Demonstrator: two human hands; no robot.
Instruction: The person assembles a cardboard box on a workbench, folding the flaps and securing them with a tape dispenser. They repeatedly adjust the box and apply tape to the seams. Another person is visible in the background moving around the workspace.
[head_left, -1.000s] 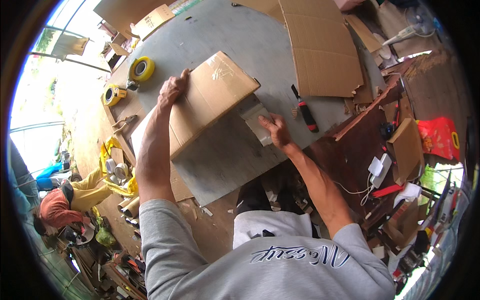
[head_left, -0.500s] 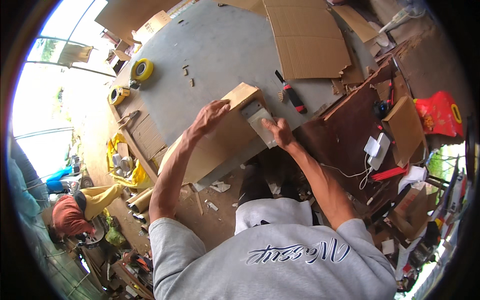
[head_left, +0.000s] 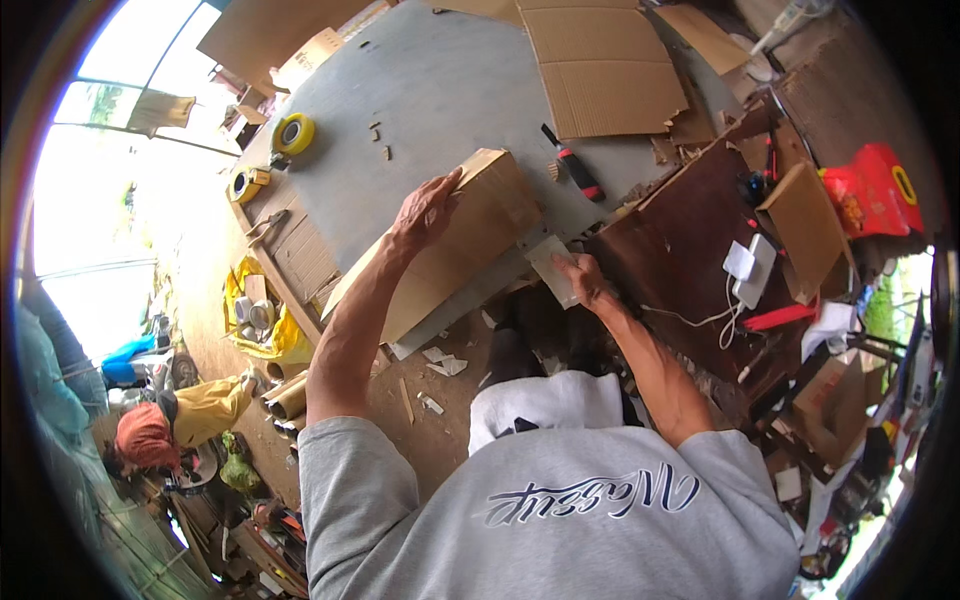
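A long brown cardboard box (head_left: 455,250) lies slantwise at the near edge of the grey tabletop. Across its upper far edge, close to the right end, rests my left hand (head_left: 428,210), its fingers together and bent over the cardboard. My right hand (head_left: 590,280) is closed on a flat pale rectangular plate (head_left: 552,268), thumb on top. The plate's tip has a darker, metal-looking strip beside the box's lower right corner; I cannot tell whether they touch. My fingers under the plate are hidden.
Beyond the box lie a black-and-red utility knife (head_left: 575,165), cardboard sheets (head_left: 600,85), yellow tape rolls (head_left: 293,134) and pliers (head_left: 268,226). At right are a brown board (head_left: 680,260), a white power strip (head_left: 757,270) and a red bag (head_left: 875,190). Another person (head_left: 150,435) crouches at lower left.
My right hand has drawn the plate off the box's right end, toward me and slightly right. My left hand stays on the box. The whole view has shifted a little.
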